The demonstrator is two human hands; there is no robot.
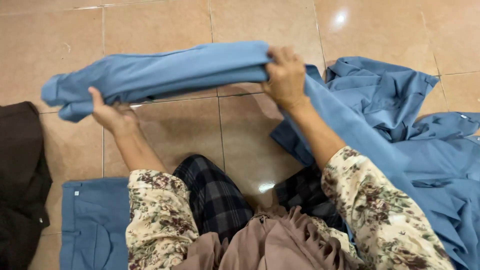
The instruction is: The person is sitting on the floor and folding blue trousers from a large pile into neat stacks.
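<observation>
Left grip (111,114) clenched on loose end of blue garment (165,70), right grip (286,75) clamped mid-length; stretched in air between both, above tiled floor (165,25). Fold barely begun. Folded blue piece (92,220) below left grip, done. Unfolded blue pile (400,100) right of right grip, left.

left hand (111,114): low on the left, fingers closed, forearm reaching forward | right hand (285,76): farther and higher, knuckles up, fingers clenched, arm stretched forward, sleeves pushed back
</observation>
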